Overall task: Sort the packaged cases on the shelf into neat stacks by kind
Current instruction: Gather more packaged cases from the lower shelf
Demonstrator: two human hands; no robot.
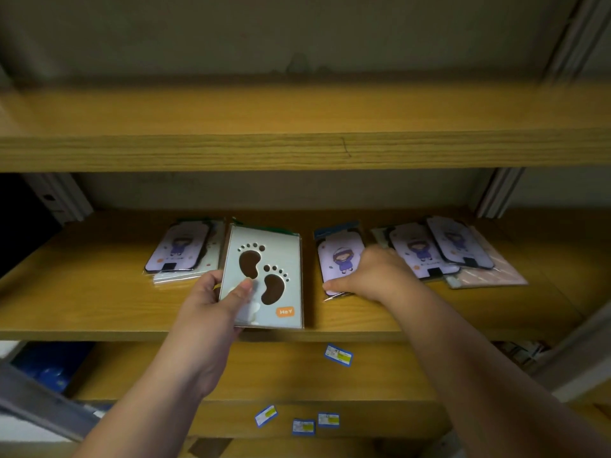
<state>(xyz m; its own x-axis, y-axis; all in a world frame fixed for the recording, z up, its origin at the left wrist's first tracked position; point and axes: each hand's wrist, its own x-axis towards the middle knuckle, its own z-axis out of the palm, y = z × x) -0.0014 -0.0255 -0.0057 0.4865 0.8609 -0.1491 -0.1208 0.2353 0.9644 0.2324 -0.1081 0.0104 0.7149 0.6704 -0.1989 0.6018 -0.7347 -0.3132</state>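
On the middle wooden shelf (99, 312), at the far left, a lilac phone case with a cartoon girl, sealed in clear plastic (178, 247), lies on top of a small stack. Just right of it, the left hand (215, 300) grips a pale grey-green packaged case printed with two brown footprints (264, 276), thumb curled over its face and fingers beneath; the case tilts up from the shelf's near edge. Further right, the right hand (370, 276) rests on a second lilac cartoon-girl case (337, 256), its thumb at the near corner and fingers curled over the right edge. Beyond it, two more lilac cases (423, 252) overlap on a pink patterned packet (496, 269). Small blue-and-yellow labels (338, 355) lie scattered on the lower shelf.
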